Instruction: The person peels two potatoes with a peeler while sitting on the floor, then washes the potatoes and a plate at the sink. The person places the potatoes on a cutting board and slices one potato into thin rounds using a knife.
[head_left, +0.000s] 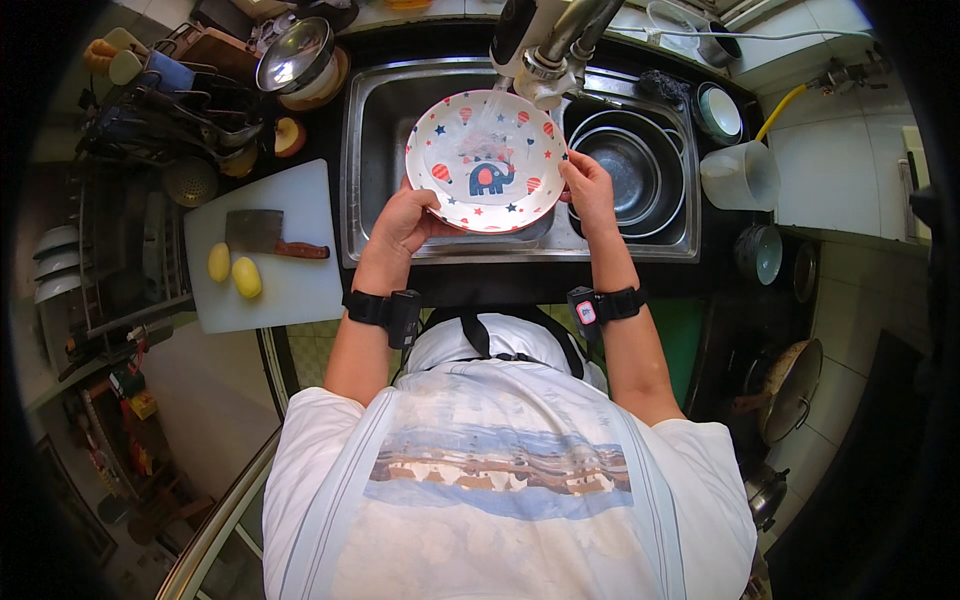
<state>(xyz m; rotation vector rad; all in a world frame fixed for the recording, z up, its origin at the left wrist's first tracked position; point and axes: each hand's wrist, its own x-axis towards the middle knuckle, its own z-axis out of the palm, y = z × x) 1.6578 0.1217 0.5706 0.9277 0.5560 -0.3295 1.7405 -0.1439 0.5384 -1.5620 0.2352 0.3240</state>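
A white plate (480, 214) printed with an elephant, balloons and stars is held between both hands over the stainless-steel double sink (375, 150). My left hand (409, 217) grips its lower left rim, thumb on the upper face. At the right rim, my right hand (589, 184) pinches the edge between thumb and fingers. Water runs from the faucet (541, 75) onto the plate's far part and spreads over its face. The fingers beneath the plate are mostly hidden.
Nested metal pots (619, 176) fill the right basin. Left of the sink, a white cutting board (300, 202) carries a cleaver (259, 231) and two peeled potatoes (246, 277). A cut apple (289, 137), stacked metal bowls (296, 56) and a plastic jug (739, 176) stand around the sink.
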